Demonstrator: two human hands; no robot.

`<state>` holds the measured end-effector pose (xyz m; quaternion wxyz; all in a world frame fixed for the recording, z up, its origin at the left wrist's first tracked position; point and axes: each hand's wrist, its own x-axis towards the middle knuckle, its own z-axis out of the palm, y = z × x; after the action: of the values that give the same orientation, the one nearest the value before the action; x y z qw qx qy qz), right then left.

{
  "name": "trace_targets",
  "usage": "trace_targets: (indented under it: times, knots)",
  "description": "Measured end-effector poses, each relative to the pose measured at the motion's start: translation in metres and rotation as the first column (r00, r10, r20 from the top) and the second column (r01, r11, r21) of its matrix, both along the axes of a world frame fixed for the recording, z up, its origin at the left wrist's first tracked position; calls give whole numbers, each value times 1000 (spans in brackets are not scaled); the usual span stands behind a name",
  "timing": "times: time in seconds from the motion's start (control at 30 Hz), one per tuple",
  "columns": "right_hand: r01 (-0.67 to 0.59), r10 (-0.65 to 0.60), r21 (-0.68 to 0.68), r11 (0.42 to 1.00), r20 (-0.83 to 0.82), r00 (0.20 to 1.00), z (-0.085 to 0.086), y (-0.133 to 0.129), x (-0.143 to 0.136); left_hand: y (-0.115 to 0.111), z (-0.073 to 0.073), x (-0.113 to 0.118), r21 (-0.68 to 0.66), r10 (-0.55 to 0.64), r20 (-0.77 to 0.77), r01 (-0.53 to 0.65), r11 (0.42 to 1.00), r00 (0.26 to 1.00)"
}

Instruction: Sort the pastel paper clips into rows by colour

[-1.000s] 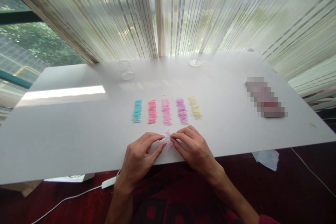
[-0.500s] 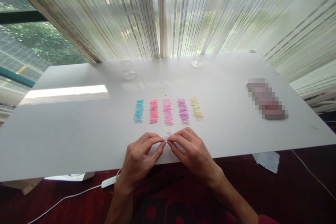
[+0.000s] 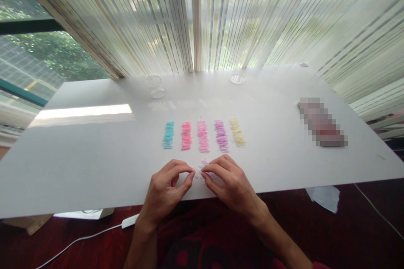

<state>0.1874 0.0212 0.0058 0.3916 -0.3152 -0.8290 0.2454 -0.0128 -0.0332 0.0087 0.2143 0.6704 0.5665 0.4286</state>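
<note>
My left hand pinches thumb and forefinger together above the front of the table. Close to its right, my right hand makes a similar pinch, with a small gap between the two sets of fingertips. Whatever they hold is too small to make out. Under and between the fingertips lie some thin pink and pale blue strands, partly hidden by my right hand. Beyond the hands, side by side, run columns of short thin strands: teal, coral pink, light pink, purple and yellow.
A white table spans the view. Clear round dishes or lids lie at the back left, another clear disc at the back middle. A pixelated, elongated object rests at right. Striped curtains hang behind.
My left fingertips have drawn slightly left, away from the right ones, widening the gap between them. The right hand keeps its pinch, and the view has shifted a little.
</note>
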Motion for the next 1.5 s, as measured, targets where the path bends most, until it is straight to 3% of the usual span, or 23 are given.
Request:
trace_targets:
  times: [0.13, 0.3, 0.47, 0.63, 0.93, 1.2, 1.5]
  knots:
    - [3, -3, -3, 1000, -27, 1000, -2, 2, 3, 1, 3, -17, 18, 104, -33, -104, 994, 994]
    - [53, -54, -23, 998, -55, 997, -7, 7, 12, 8, 3, -51, 70, 293, -189, -285, 956, 937]
    - [98, -100, -32, 995, -62, 993, -12, 10, 18, 13, 0, -67, 53, 363, -332, -367, 929, 871]
    - [90, -92, -45, 995, -52, 994, -13, 10, 19, 14, -5, -66, 29, 395, -430, -425, 905, 812]
    - [87, -90, -62, 994, -42, 995, -14, 9, 19, 6, -6, -60, 88, 398, -463, -406, 910, 792]
    - [83, -85, -71, 994, -33, 996, -14, 9, 19, 1, -9, -40, 136, 384, -653, -398, 907, 652]
    - [91, -94, -71, 993, -32, 995, -14, 9, 19, 6, -7, -38, 115, 392, -664, -432, 895, 637]
